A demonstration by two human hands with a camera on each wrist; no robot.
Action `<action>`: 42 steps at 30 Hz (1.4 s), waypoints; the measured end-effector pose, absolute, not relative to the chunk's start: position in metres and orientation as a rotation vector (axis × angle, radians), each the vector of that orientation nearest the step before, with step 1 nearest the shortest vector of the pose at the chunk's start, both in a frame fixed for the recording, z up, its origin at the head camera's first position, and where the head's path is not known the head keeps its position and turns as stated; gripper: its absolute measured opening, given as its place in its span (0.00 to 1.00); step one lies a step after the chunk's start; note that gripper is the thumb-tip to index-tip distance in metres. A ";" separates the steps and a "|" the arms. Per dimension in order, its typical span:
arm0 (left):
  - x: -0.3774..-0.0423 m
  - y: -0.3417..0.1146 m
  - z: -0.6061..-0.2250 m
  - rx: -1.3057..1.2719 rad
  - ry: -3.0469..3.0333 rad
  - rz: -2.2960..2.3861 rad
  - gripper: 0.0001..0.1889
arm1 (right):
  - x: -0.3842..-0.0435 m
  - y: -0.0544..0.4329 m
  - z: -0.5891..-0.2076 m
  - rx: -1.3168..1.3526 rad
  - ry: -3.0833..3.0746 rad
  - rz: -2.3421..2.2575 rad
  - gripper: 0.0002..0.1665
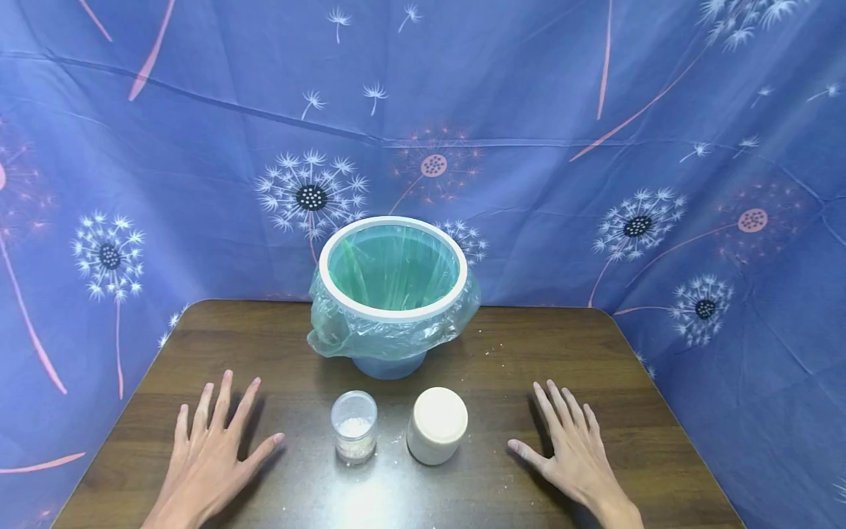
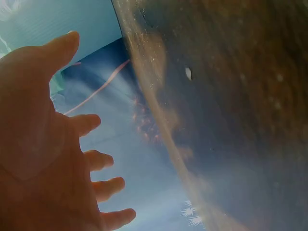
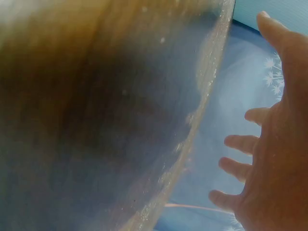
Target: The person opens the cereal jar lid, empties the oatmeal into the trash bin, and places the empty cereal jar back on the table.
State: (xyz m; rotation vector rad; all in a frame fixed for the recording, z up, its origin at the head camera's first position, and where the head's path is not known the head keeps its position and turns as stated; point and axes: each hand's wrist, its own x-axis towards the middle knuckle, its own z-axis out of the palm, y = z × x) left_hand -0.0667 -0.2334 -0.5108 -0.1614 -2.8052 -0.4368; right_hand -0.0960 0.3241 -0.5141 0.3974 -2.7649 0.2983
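Note:
My left hand (image 1: 210,457) is held palm down over the left side of the table, fingers straight and spread, holding nothing. Over the right side, my right hand (image 1: 573,457) is likewise spread and holds nothing. Both wrist views show a gap between the left hand (image 2: 43,130), the right hand (image 3: 279,130) and the tabletop. Between the hands stand a clear jar (image 1: 355,427) with white bits inside and, to its right, a cream-coloured container (image 1: 437,426) with a rounded top. Neither hand touches them.
Behind the jars stands a bin (image 1: 390,365) with a white rim (image 1: 393,316), lined with a green translucent plastic bag (image 1: 396,339). Small white crumbs dot the brown wooden table (image 1: 264,330). Blue dandelion-print cloth (image 1: 529,88) hangs around the back and sides.

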 end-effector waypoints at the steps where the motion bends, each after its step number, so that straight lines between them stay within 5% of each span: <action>1: -0.067 -0.234 -0.511 -0.156 -2.808 -0.443 0.53 | -0.096 0.324 -0.514 0.399 -2.764 0.300 0.65; 17: -0.074 -0.228 -0.510 -0.147 -2.829 -0.523 0.49 | -0.100 0.306 -0.505 0.418 -2.795 0.574 0.66; 42: -0.076 -0.177 -0.489 -0.066 -2.544 -1.400 0.33 | -0.106 0.261 -0.502 0.650 -2.792 1.128 0.65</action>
